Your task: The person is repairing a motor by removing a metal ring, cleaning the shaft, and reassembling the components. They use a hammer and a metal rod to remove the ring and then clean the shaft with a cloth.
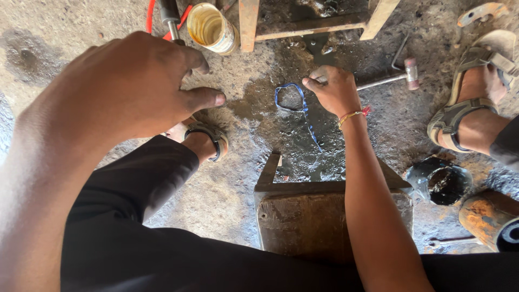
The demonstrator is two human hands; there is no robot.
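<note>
Left hand: the left hand (127, 86) is hanging closest to the lens, raised above the knee, fingers loosely spread and curled, holding nothing.
Right hand: the right hand (334, 89) is reaching down to the oily concrete floor (227, 189), fingertips pinched together close by the thin blue plastic strap loop (292, 100); whether it is actually gripping something small there, I cannot tell.
Strap: the loop is lying flat in the wet, dark patch, just left of those fingertips, its tail trailing toward the worn wooden stool with a rusty metal frame (311, 216).
Close by: a metal-handled hammer with a pale pink head (403, 74) is lying just behind the right hand; a grimy yellowish open tin can (212, 26) is standing further left.
Feet: a sandalled foot (203, 138) is showing under the left hand; another sandalled foot (473, 100) is resting at the right.
Doing it well: my feeling is that greasy plastic slips, so a firm pinch on the band's edge, lifted slowly, is looking wiser than a quick snatch.
Watch for: the tail snagging on the stool frame, I would guess.
</note>
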